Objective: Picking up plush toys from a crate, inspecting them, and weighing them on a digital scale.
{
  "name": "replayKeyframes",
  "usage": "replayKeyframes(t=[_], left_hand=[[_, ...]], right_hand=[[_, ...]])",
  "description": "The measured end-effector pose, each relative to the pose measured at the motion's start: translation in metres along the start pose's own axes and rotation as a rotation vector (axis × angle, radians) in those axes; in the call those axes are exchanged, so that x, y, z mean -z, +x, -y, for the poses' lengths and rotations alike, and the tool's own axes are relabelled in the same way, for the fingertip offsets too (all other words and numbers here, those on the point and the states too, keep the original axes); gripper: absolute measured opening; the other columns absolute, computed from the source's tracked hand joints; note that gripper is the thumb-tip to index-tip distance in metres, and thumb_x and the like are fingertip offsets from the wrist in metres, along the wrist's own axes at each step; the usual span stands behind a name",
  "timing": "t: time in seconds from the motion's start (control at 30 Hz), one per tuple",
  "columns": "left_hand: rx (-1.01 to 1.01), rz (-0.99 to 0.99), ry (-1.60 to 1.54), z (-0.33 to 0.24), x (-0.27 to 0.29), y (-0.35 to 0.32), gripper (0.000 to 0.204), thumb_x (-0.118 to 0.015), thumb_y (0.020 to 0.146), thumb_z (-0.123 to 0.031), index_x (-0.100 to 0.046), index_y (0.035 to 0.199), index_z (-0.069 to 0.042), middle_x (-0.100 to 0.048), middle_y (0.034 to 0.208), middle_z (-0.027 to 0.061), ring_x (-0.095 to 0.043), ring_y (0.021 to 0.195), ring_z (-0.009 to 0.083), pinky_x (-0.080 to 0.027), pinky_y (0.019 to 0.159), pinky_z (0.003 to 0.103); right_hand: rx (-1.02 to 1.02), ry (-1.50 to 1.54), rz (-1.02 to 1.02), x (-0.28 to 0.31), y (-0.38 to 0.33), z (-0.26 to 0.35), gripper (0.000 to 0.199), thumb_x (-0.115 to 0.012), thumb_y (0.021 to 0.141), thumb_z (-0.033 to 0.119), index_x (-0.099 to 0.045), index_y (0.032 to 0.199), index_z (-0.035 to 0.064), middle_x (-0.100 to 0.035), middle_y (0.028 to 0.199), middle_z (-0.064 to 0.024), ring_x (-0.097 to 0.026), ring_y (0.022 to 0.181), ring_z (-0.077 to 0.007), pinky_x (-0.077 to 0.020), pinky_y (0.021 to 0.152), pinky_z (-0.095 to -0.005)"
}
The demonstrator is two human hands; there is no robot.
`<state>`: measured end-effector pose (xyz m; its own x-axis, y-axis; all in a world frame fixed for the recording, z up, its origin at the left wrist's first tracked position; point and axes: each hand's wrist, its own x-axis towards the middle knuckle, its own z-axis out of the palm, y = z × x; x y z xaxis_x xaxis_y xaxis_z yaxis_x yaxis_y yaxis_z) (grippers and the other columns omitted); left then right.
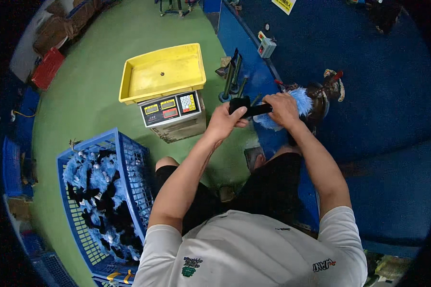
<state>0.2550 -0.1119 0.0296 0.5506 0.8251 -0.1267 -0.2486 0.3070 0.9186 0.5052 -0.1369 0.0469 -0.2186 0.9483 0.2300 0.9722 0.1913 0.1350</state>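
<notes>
Now blue plush toy (299, 101) between both hands' fingers (273, 100).

Bright, even light; fisheye warp, dark edges.

My left hand (223, 119) and right hand (282, 107) both grip a blue furry toy (299, 103) with a black strap-like part (246, 107) stretched between them, held over the edge of the blue counter (392, 119). Beside my left knee a blue crate (124, 162) holds a heap of the same blue and black furry pieces. A scale (170, 110) topped by a yellow tray (163, 71) stands on the green floor (91, 95) ahead of me.
</notes>
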Motion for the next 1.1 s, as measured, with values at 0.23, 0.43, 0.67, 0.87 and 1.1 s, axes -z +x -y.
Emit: replayKeyframes(t=[0.23, 0.43, 0.67, 0.87, 1.1], left_hand=[[-0.049, -0.196, 0.036, 0.012, 0.011, -0.013, 0.02, -0.062, 0.1, -0.013, -0.059, 0.111, 0.003, -0.066, 0.086, 0.0116, -0.067, 0.068, 0.0169, -0.058, 0.065, 0.029], [-0.2, -0.393, -0.09, 0.03, 0.016, -0.042, 0.017, -0.062, 0.099, -0.013, -0.059, 0.106, 0.003, -0.066, 0.08, 0.0114, -0.067, 0.065, 0.0173, -0.057, 0.061, 0.027], [-0.198, -0.492, -0.16, 0.034, 0.031, -0.07, 0.015, -0.062, 0.098, -0.01, -0.058, 0.105, 0.003, -0.067, 0.08, 0.0119, -0.067, 0.065, 0.0177, -0.056, 0.061, 0.026], [-0.2, -0.479, -0.229, 0.044, 0.037, -0.085, 0.037, -0.058, 0.102, -0.032, -0.057, 0.115, 0.003, -0.068, 0.095, 0.019, -0.069, 0.078, 0.0237, -0.058, 0.072, 0.033], [0.012, 0.044, -0.99, 0.086, 0.035, -0.083, 0.075, -0.043, 0.099, -0.065, -0.053, 0.134, 0.0, -0.066, 0.115, 0.0169, -0.065, 0.106, 0.0275, -0.054, 0.09, 0.039]], right_hand=[[0.036, 0.056, 0.036, 0.005, 0.009, 0.024, 0.023, -0.073, 0.075, 0.013, -0.062, 0.095, 0.0138, -0.071, 0.091, -0.0033, -0.065, 0.088, -0.0294, -0.0472, 0.081, -0.0437], [0.132, 0.095, -0.039, 0.011, 0.017, 0.047, 0.021, -0.072, 0.073, 0.013, -0.059, 0.089, 0.0118, -0.07, 0.086, -0.0056, -0.066, 0.085, -0.0302, -0.0481, 0.077, -0.0445], [0.135, 0.063, 0.057, 0.017, 0.026, 0.075, 0.033, -0.08, 0.07, 0.014, -0.057, 0.095, 0.0128, -0.067, 0.088, -0.0036, -0.065, 0.086, -0.0294, -0.0489, 0.08, -0.0438], [0.146, 0.117, 0.07, 0.025, 0.029, 0.091, 0.033, -0.079, 0.072, 0.019, -0.061, 0.099, 0.0134, -0.067, 0.092, -0.0041, -0.064, 0.092, -0.0274, -0.0478, 0.084, -0.0436], [0.285, 0.526, -0.232, 0.026, 0.013, 0.103, 0.036, -0.075, 0.078, 0.018, -0.066, 0.112, 0.015, -0.069, 0.108, -0.003, -0.062, 0.109, -0.0246, -0.0422, 0.105, -0.0446]])
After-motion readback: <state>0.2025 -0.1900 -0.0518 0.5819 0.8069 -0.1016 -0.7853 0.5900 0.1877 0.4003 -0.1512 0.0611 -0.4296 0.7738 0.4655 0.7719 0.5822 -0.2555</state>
